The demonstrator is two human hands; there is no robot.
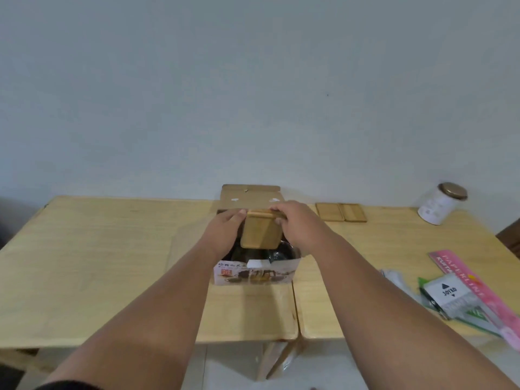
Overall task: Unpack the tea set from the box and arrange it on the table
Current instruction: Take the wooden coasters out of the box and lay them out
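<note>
Gripping wooden coasters [261,230] w/ both hands' fingers [277,211] curled, above box [254,273].

Pale wooden table [112,249] bearing open box [254,273], coasters [341,212], jar [439,204], stationery packets [461,294].

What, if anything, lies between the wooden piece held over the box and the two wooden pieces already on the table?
Nothing visible. Both hands hold the wooden piece above the box; bare table separates it from the two wooden pieces.
</note>
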